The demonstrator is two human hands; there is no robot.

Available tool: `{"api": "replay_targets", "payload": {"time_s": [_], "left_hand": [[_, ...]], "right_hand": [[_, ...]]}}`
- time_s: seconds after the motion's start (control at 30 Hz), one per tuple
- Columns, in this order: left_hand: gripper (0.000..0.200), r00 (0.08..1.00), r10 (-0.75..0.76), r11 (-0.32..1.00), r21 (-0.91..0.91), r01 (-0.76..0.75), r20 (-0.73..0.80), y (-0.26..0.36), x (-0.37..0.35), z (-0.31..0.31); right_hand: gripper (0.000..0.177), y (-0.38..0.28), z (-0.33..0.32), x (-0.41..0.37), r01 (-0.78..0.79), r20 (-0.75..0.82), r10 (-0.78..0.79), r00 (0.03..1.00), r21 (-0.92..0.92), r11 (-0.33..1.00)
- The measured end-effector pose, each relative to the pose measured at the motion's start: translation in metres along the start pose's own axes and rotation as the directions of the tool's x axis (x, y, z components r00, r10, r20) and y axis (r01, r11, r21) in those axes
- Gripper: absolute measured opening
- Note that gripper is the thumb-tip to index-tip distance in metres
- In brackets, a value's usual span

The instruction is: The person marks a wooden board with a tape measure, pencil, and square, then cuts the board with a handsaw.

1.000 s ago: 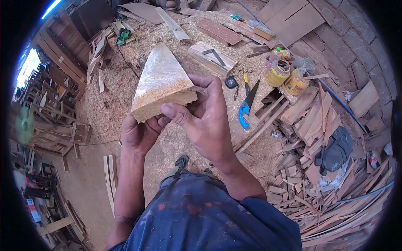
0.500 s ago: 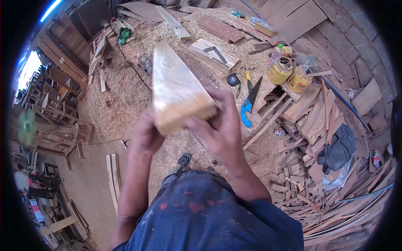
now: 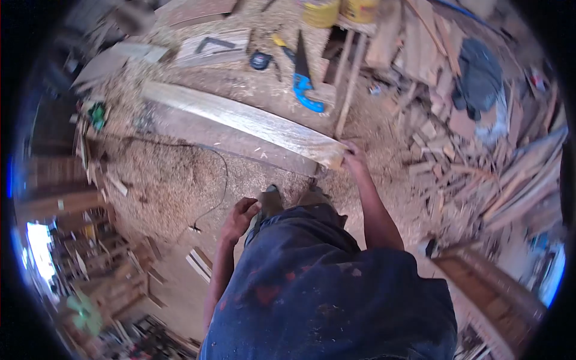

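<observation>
A long, pale wooden plank (image 3: 240,119) lies slantwise over the low workbench (image 3: 198,131). My right hand (image 3: 354,157) grips the plank's near right end, its fingers closed round the edge. Clear of the wood, my left hand (image 3: 239,221) is in front of my body with loosely bent fingers and nothing visible in it. Beyond the plank are a blue-handled handsaw (image 3: 304,84), a black tape measure (image 3: 260,60) and a hammer (image 3: 284,47), partly seen. A dark try square (image 3: 215,44) rests on a thick wood block (image 3: 192,55).
Offcuts (image 3: 432,138) are heaped on the right, beneath a dark backpack (image 3: 480,72). Yellow-labelled jars (image 3: 319,13) stand at the far side. A cable (image 3: 225,174) crosses the shavings on the floor. A green fan (image 3: 85,313) is at lower left.
The plank, earlier held up by both hands, is now lower, along the bench. My left hand has let go and drawn back; my right stays on the end. The view has turned right.
</observation>
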State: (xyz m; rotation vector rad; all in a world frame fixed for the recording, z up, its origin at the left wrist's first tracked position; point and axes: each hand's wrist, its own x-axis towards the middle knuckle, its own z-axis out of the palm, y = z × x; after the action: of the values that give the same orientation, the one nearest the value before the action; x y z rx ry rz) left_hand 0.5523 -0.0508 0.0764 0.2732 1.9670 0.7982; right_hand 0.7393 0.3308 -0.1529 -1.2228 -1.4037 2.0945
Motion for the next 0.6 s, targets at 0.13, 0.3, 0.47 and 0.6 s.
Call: {"api": "replay_targets", "payload": {"time_s": [0.13, 0.3, 0.47, 0.6], "left_hand": [[0.06, 0.997, 0.058, 0.993, 0.098, -0.062, 0.04, 0.001, 0.028, -0.019], [0.068, 0.978, 0.12, 0.958, 0.237, -0.16, 0.173, -0.029, 0.11, -0.083], [0.078, 0.936, 0.333, 0.704, 0.631, -0.325, 0.11, -0.024, 0.2, -0.192], [0.096, 0.94, 0.34, 0.431, 0.882, -0.193, 0.04, 0.015, 0.284, -0.293]], "right_hand": [[0.035, -0.041, 0.006, -0.027, 0.014, -0.207, -0.013, 0.978, 0.003, 1.0], [0.018, -0.305, 0.065, -0.154, 0.502, -0.538, -0.532, 0.654, -0.217, 0.837], [0.018, -0.436, 0.146, -0.253, 0.659, -0.031, -0.971, 0.237, -0.73, 0.184], [0.018, -0.456, 0.246, -0.255, 0.579, 0.205, -0.945, 0.256, -0.815, -0.02]]}}
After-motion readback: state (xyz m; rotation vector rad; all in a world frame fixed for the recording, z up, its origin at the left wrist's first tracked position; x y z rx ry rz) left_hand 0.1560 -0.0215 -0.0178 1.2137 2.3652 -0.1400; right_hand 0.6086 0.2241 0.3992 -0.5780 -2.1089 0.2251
